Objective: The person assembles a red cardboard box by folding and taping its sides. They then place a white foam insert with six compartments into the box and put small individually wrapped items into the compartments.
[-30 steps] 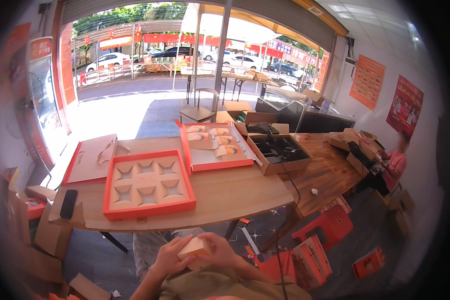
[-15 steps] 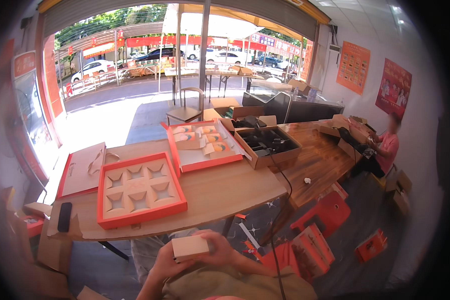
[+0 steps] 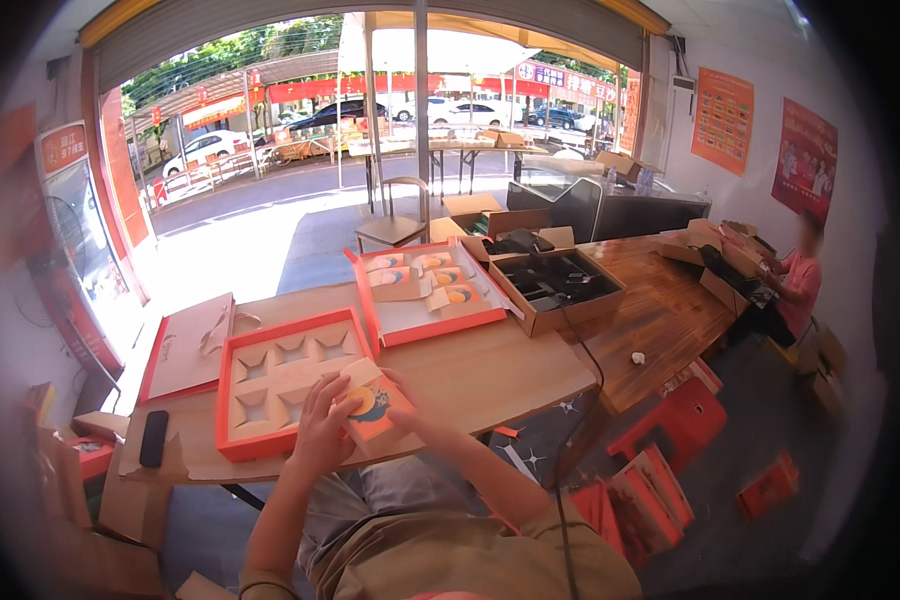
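Note:
A small cardboard box [image 3: 375, 402], cream on top with an orange and blue printed side, is held between my two hands. My left hand [image 3: 322, 424] grips its left side, with the fingers over the near top. On the other side, my right hand [image 3: 412, 408] closes round the right edge; some of its fingers are hidden behind the box. Just beneath and to the left lies a red-rimmed gift box [image 3: 226, 436] with a beige divider of several square openings. The small box covers part of its right end.
Behind it, another red gift box [image 3: 440, 332] holds several small printed boxes. A pale lid [image 3: 182, 345] lies at left, near a black phone [image 3: 153, 438]. A carton of black items [image 3: 560, 318] stands right, with a cable hanging down. A person [image 3: 800, 280] sits far right.
Both hands have lifted the small box from near my lap, up and forward to the divider box's near right corner. It has turned, and its printed side now shows.

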A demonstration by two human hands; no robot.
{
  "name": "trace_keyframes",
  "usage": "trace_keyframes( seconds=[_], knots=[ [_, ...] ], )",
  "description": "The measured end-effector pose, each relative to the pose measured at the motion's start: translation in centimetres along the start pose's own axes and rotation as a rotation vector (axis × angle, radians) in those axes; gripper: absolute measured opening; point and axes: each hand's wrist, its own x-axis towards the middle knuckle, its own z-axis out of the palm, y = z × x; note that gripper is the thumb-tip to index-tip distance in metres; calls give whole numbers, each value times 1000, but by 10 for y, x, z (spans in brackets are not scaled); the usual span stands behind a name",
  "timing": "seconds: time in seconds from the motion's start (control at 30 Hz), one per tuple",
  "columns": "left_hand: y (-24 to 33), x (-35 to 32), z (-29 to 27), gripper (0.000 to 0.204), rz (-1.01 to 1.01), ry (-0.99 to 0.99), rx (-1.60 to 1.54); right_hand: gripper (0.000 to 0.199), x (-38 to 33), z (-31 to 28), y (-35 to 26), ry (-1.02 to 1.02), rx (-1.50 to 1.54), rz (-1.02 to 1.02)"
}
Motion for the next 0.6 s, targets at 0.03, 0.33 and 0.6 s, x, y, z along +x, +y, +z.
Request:
trace_keyframes(
  seconds=[0.03,0.33,0.6],
  knots=[
    [-4,10,1,62,-16,15,-17,93,15,-2,1,11,-20,-38],
    [-120,28,36,109,-692,-111,-603,84,134,-33,45,159,30,-177],
    [-106,23,32,125,-767,-265,-718,97,139,-39,110,209,-96,-264]
  ],
)
